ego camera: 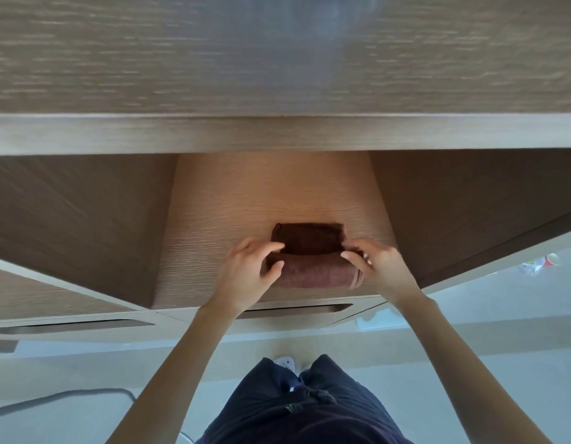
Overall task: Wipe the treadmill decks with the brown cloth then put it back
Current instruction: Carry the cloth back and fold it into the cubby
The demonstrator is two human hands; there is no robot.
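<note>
A brown cloth [313, 270], rolled or folded into a thick bundle, lies on the wooden shelf floor [232, 213] inside an open cabinet. A darker brown folded cloth [308, 237] lies just behind it, touching. My left hand [248, 270] curls its fingers round the left end of the front cloth. My right hand [378, 264] holds the right end, fingertips on top of the roll. No treadmill is in view.
The cabinet's two doors stand open, left [69, 219] and right [470, 203], walling in the shelf. A wooden top panel [277, 133] overhangs it. Below are drawer fronts with cut-out handles [293, 310], pale floor, a dark cable [69, 395] at left and small litter [540, 262] at right.
</note>
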